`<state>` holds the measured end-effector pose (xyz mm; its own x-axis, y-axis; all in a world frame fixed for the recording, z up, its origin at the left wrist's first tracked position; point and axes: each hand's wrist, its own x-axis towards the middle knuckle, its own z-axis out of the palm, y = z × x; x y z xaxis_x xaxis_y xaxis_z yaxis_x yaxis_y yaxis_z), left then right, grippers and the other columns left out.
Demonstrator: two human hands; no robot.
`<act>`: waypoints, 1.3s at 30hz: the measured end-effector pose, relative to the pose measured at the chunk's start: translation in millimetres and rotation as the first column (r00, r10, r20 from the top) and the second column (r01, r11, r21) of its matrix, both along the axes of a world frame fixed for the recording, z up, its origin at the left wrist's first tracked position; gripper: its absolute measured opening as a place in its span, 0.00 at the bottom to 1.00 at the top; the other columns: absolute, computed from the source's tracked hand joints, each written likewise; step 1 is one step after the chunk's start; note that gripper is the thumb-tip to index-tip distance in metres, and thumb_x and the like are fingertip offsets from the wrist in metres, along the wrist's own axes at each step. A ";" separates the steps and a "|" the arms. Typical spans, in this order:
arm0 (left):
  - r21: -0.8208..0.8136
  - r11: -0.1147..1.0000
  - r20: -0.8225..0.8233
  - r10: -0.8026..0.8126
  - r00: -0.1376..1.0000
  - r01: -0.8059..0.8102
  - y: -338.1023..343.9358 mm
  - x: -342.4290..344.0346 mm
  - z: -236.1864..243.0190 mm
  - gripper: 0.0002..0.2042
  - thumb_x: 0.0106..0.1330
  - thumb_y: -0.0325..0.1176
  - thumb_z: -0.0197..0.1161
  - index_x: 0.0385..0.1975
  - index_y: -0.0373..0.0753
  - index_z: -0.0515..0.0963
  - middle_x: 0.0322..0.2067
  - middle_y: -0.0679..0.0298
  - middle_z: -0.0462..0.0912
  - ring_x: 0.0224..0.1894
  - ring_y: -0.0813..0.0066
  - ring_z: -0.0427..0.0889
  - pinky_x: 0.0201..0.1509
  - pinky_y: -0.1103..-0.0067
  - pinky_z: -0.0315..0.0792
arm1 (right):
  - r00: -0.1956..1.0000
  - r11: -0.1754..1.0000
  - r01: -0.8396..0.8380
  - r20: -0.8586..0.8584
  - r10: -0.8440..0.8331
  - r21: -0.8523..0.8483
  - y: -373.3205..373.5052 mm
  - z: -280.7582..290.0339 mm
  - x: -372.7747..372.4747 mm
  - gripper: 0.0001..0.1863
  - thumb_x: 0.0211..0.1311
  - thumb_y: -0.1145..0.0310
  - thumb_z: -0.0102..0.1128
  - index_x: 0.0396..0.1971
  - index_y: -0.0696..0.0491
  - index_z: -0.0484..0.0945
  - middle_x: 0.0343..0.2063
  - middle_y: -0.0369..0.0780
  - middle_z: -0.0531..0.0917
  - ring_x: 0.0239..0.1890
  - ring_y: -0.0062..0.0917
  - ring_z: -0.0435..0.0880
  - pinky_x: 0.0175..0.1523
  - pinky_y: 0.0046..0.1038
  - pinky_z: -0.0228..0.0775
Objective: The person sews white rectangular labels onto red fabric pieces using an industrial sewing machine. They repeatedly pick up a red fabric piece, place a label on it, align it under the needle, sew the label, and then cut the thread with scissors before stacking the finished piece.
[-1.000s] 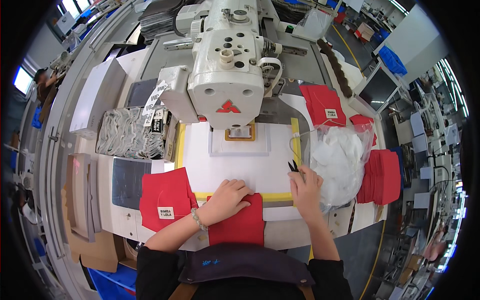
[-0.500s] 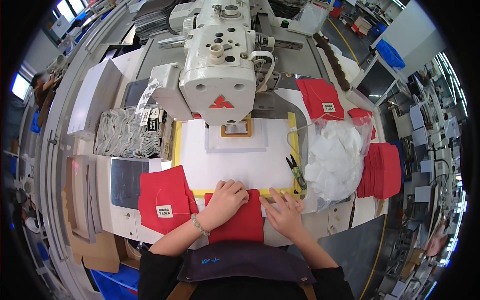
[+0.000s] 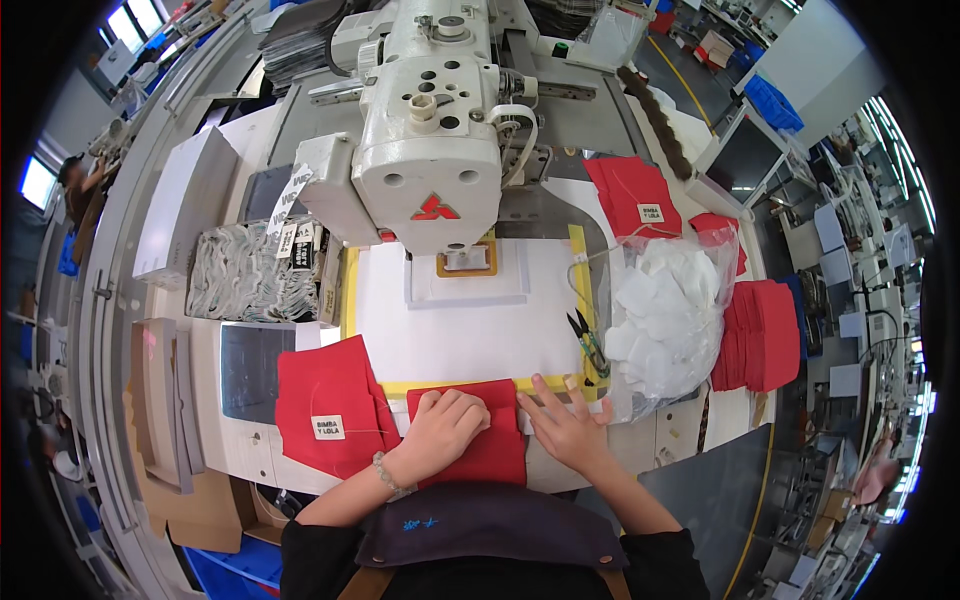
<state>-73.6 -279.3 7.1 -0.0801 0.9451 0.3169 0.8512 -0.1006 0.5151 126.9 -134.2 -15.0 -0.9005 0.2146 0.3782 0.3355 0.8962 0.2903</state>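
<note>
A red fabric piece (image 3: pixel 500 455) lies at the table's front edge, reaching over the yellow tape border. My left hand (image 3: pixel 445 432) rests on it with fingers curled in and closed on the cloth; the fingertips are partly hidden. Just right of the cloth, my right hand (image 3: pixel 572 425) lies with fingers spread and holds nothing I can see. A small pale piece shows at one of its fingertips. To the left, a stack of red fabric pieces (image 3: pixel 315 385) carries a white label (image 3: pixel 328 427) with loose threads. Ahead stands a white sewing machine (image 3: pixel 430 170) over a clear template (image 3: pixel 467 290).
Green-handled thread snips (image 3: pixel 590 345) lie near the right tape strip. Right of them is a clear bag of white scraps (image 3: pixel 665 310), with further red pieces (image 3: pixel 760 335) beside it. A box of label strips (image 3: pixel 255 270) and a long white box (image 3: pixel 185 205) stand left.
My left hand has drawn back toward me over the red fabric, and a fold shows beside it. The right hand has barely moved. The whole view has shifted slightly.
</note>
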 end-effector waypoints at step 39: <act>-0.018 0.981 0.688 -0.128 0.714 0.192 23.4 -46.6 68.8 0.09 0.54 0.36 0.75 0.32 0.45 0.84 0.32 0.73 0.87 0.34 0.82 0.80 0.48 0.80 0.62 | 0.833 0.624 -0.428 0.019 0.552 0.654 36.9 36.9 -37.7 0.41 0.66 0.35 0.35 0.62 0.56 0.70 0.65 0.40 0.70 0.69 0.25 0.65 0.73 0.31 0.48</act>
<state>-120.2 -255.9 75.8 -0.0887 0.9835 0.1578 0.2417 -0.1325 0.9613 89.2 -97.4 21.9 -0.7103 -0.5728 0.4090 -0.0028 0.5835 0.8121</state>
